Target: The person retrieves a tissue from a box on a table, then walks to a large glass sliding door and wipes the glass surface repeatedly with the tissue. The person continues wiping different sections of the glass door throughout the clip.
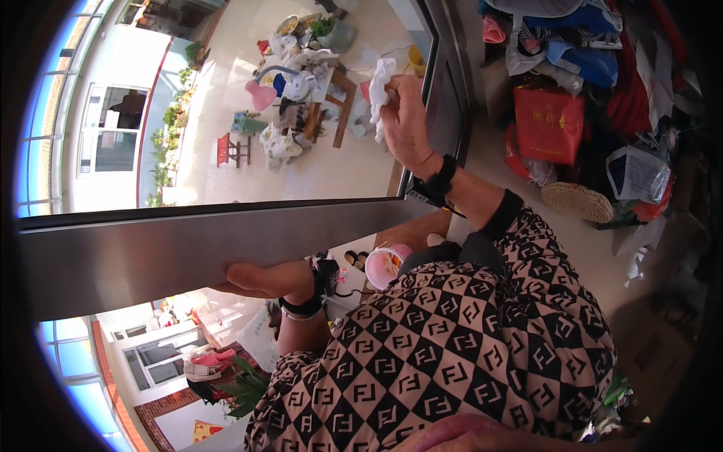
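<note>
My right hand holds a crumpled white cloth or tissue against the glass pane of a door, near the pane's lower corner. My left hand grips the edge of the grey metal door frame, its thumb on the flat face and the other fingers mostly hidden behind. Dark bands with small devices are strapped around both wrists. Through the glass appears a courtyard with a wooden table heaped with things and a pink desk lamp.
To the right, bags and clothes are piled up, with a red bag and a round woven mat among them. A pink bucket and dark shoes stand near my feet. A leafy plant is at the lower left.
</note>
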`<state>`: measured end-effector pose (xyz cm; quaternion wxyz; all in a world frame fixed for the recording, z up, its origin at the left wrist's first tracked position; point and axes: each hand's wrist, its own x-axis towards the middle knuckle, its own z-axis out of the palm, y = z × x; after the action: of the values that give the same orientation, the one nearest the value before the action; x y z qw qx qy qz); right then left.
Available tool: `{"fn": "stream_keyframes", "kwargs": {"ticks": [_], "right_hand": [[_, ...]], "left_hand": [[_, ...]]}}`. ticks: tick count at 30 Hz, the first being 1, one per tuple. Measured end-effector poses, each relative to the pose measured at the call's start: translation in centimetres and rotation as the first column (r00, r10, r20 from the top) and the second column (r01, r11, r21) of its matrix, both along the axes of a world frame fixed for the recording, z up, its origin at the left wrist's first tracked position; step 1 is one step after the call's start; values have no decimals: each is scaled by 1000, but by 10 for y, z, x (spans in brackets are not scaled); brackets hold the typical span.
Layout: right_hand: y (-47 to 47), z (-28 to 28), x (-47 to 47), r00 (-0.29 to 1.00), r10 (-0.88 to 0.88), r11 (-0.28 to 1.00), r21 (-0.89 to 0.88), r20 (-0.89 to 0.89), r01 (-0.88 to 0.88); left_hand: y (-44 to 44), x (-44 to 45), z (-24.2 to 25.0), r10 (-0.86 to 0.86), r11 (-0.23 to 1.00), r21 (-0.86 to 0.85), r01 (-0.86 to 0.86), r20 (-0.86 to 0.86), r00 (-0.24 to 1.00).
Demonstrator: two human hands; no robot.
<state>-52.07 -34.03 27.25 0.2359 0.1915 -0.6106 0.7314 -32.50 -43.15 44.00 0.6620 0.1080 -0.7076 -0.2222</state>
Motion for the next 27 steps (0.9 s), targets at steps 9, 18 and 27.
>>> {"fn": "stream_keyframes", "kwargs": {"ticks": [9, 18, 27], "right_hand": [[2, 63, 27, 963, 13, 996, -85, -269, -37], [-1, 133, 91, 835, 118, 993, 87, -537, -84], [35, 153, -3, 758, 648, 628, -512, -73, -586]], "left_hand": [[-4, 10, 2, 30, 998, -64, -24, 102, 994], [-36, 9, -9, -612, 785, 55, 617, -83, 787], [-148, -25, -35, -885, 465, 207, 861, 76, 459]]}}
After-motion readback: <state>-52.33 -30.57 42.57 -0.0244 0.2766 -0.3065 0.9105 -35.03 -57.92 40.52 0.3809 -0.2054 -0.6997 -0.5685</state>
